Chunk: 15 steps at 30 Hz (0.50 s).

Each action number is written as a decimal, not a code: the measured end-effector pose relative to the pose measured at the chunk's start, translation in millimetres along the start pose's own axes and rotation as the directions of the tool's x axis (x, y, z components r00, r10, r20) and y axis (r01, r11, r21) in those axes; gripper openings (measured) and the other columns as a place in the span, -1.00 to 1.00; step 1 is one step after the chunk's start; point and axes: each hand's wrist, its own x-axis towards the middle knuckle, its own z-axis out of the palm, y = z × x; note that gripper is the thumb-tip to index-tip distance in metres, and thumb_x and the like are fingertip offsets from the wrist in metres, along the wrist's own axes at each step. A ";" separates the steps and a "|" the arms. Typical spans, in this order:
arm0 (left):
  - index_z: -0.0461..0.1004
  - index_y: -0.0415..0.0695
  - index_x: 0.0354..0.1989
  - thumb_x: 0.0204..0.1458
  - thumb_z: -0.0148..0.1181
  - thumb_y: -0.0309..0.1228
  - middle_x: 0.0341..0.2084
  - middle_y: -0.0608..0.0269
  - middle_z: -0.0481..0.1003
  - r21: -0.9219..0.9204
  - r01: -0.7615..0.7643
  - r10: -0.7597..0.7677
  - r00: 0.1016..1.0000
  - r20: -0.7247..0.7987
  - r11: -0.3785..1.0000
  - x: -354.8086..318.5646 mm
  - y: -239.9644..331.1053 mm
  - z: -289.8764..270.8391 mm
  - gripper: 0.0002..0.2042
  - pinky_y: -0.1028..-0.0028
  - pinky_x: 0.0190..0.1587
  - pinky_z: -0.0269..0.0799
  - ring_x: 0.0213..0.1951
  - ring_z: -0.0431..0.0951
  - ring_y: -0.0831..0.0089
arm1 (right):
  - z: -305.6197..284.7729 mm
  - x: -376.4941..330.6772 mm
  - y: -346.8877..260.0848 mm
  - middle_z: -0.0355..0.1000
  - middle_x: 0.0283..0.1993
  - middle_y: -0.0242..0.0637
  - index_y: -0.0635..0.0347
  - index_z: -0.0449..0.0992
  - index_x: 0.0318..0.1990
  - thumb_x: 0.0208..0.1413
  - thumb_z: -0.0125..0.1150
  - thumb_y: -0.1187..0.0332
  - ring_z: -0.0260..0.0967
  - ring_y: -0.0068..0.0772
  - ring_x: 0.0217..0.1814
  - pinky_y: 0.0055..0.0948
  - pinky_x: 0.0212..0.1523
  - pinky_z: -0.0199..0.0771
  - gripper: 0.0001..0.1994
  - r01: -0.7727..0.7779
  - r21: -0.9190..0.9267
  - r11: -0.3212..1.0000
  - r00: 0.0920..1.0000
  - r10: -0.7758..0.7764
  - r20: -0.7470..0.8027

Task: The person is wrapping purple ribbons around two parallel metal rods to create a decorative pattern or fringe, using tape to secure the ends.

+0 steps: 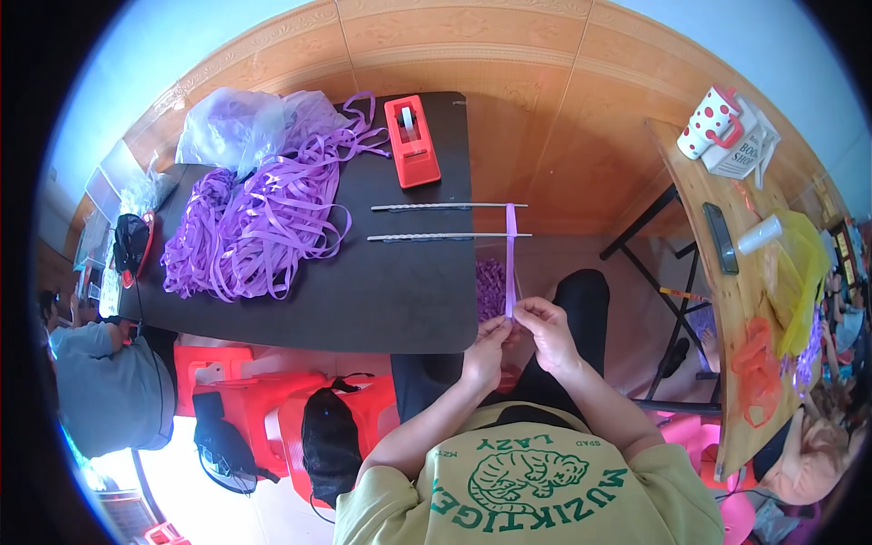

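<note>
A purple ribbon strip (511, 259) hangs looped over the ends of two thin metal rods (447, 222) that stick out past the right edge of a black table (381, 291). My left hand (489, 352) and my right hand (549, 332) meet just below the table's corner, both pinching the ribbon's lower end. On the table's left half a big pile of loose purple ribbons (254, 218) lies spread. A red tape dispenser (411, 139) stands at the far side behind the rods.
A clear plastic bag (238, 127) lies behind the ribbon pile. Purple finished pieces (490, 286) sit below the table edge. Red stools (272, 404) and a black bag (329, 440) stand lower left. A wooden table (727, 300) with a dotted mug (710, 123) is on the right. Other people sit at both sides.
</note>
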 end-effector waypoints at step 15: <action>0.53 -0.25 -0.17 0.14 0.01 -0.53 -0.38 0.20 0.55 0.050 0.161 -0.161 0.987 0.007 0.986 -6.9 10.2 -10.3 -0.82 0.57 -0.28 0.42 -0.43 0.49 0.54 | 5.3 -7.9 10.9 0.41 -0.37 -0.44 0.29 0.50 -0.35 0.06 0.19 0.57 0.31 -0.71 -0.33 -0.67 -0.25 0.29 -0.99 0.093 -0.008 0.996 0.994 -0.092 0.062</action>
